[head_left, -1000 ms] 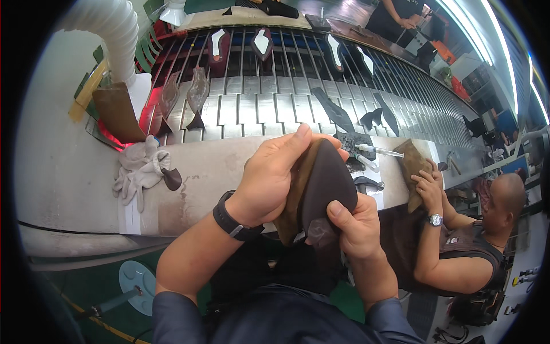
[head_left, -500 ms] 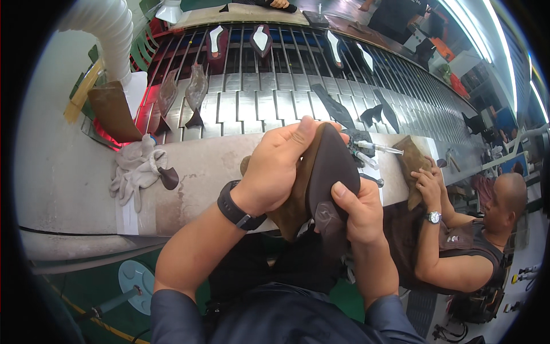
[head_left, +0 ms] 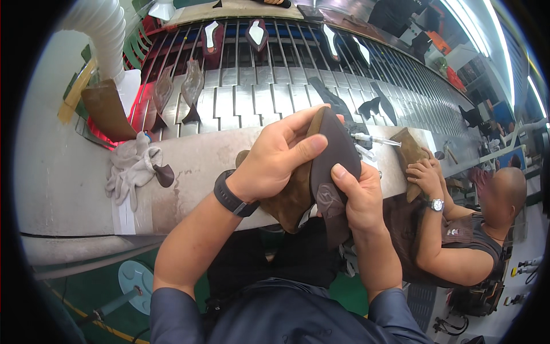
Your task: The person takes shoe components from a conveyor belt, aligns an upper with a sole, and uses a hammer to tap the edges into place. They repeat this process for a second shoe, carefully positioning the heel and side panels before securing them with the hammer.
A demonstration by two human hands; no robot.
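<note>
A brown suede shoe (head_left: 288,204) is held upright, toe up, over the near edge of the bench, with its dark brown sole (head_left: 337,150) facing right and toward me. My left hand (head_left: 275,157) grips the toe half from the left; its thumb lies across the sole and its fingers go behind the shoe. From the right my right hand (head_left: 362,202) is closed round the sole, thumb pressed on its face near the narrow waist. The sole's tail end (head_left: 337,223) hangs below, with a shiny crinkled patch on it. The fingers behind the shoe are mostly hidden.
On the bench (head_left: 195,166) lie grey gloves (head_left: 133,172) at left and a clear syringe (head_left: 375,139) beyond the shoe. A slatted conveyor (head_left: 229,109) carries shoes and soles. At right a co-worker's hands (head_left: 424,175) hold another brown suede shoe (head_left: 408,157).
My left thumb has slid down from the toe's edge onto the face of the sole. Both hands keep hold of the shoe. The whole view has shifted slightly.
</note>
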